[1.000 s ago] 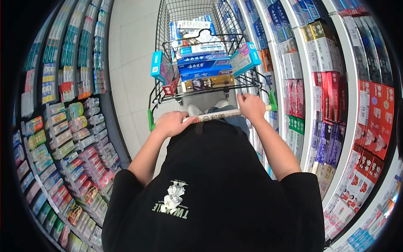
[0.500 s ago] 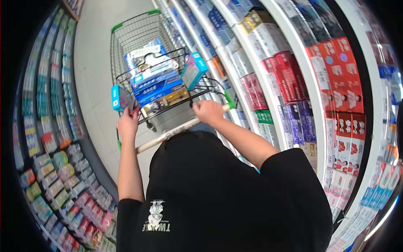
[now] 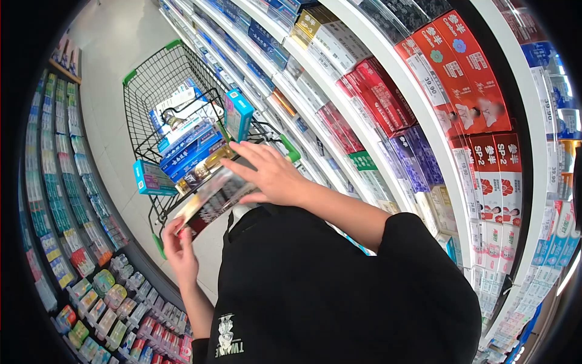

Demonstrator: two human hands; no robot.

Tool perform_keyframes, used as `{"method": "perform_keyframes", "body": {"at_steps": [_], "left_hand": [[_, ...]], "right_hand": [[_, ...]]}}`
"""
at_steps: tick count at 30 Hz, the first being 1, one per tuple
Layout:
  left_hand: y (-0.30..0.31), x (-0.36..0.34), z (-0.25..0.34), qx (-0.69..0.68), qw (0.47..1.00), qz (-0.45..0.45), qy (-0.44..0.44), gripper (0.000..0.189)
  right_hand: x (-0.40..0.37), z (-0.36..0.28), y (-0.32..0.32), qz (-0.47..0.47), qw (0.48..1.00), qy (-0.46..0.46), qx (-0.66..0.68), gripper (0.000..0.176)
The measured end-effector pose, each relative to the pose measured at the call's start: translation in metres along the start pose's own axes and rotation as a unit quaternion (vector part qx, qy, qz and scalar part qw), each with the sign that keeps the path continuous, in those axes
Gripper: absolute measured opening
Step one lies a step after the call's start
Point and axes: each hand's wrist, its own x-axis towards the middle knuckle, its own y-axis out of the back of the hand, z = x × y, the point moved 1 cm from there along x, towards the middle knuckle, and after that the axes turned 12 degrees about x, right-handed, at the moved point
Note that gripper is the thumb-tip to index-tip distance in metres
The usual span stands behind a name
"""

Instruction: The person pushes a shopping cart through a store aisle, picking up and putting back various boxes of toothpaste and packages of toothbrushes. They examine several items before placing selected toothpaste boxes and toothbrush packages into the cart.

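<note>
Held box: While both hands steady it, a blurred box [image 3: 219,195] with a dark red side slants across the middle left of the frame, above the near end of the cart.
Left hand: At the box's lower left end, the left hand [image 3: 182,252] grips a corner between thumb and fingers.
Right hand: Near the centre of the frame, the right hand [image 3: 273,176] grasps the other end, fingers stretched over the top and thumb along the near side.
Cart: The black wire cart [image 3: 140,109] reaches toward the upper left, with blue boxes [image 3: 189,147] stacked inside. One turquoise box [image 3: 239,116] stands at its right side, another turquoise box [image 3: 145,178] at its left.
In the way: The held box covers much of the cart's handle; a black shirt [image 3: 327,279] fills the lower centre.
Right shelves: White shelf edges [image 3: 433,115] curve down the right half, lined with red boxes [image 3: 461,73]; the cart runs just beside them.
Left rack: Small hanging packs [image 3: 115,297] crowd the lower left.
Floor: Pale tiles [image 3: 109,115] form an open strip between cart and left rack, widening at the upper left beyond the cart.
</note>
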Motion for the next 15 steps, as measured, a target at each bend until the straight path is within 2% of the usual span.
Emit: {"method": "perform_keyframes", "body": {"at_steps": [1, 2, 4, 5, 6, 7, 8, 9, 11, 12, 15], "left_hand": [[-0.015, 0.001, 0.007, -0.010, 0.999, -0.027, -0.018, 0.030], [-0.027, 0.005, 0.010, -0.019, 0.998, -0.053, -0.036, 0.032], [-0.046, 0.019, -0.001, -0.048, 0.989, -0.128, -0.052, 0.048], [-0.058, 0.029, 0.016, -0.087, 0.988, -0.120, -0.050, 0.058], [-0.066, 0.039, 0.035, -0.124, 0.985, -0.111, -0.048, 0.069], [-0.061, 0.052, 0.043, 0.023, 0.989, -0.124, -0.080, 0.078], [-0.055, 0.060, 0.045, 0.169, 0.970, -0.135, -0.111, 0.088], [-0.050, 0.063, 0.040, 0.303, 0.930, -0.120, -0.168, 0.083], [-0.043, 0.061, 0.011, 0.413, 0.887, -0.194, -0.071, 0.064], [-0.042, 0.058, -0.006, 0.462, 0.856, -0.230, -0.025, 0.057], [-0.044, 0.059, -0.039, 0.534, 0.817, -0.213, -0.031, 0.047]], "right_hand": [[-0.001, -0.004, 0.008, -0.011, 0.999, 0.033, -0.010, 0.068], [-0.007, 0.002, 0.012, -0.072, 0.997, -0.004, 0.022, 0.066], [-0.022, 0.022, 0.017, -0.193, 0.974, -0.078, 0.090, 0.064], [-0.030, 0.026, 0.026, -0.151, 0.972, -0.101, 0.150, 0.056], [-0.039, 0.030, 0.035, -0.121, 0.975, -0.107, 0.151, 0.055], [-0.052, 0.029, 0.043, -0.089, 0.910, -0.266, 0.306, 0.053], [-0.061, 0.032, 0.057, -0.045, 0.909, -0.304, 0.282, 0.051], [-0.069, 0.036, 0.072, 0.001, 0.906, -0.340, 0.254, 0.049], [-0.088, 0.043, 0.103, 0.117, 0.891, -0.370, 0.236, 0.053], [-0.092, 0.044, 0.121, 0.141, 0.892, -0.389, 0.184, 0.053], [-0.103, 0.048, 0.157, 0.219, 0.913, -0.342, -0.023, 0.050]]}}
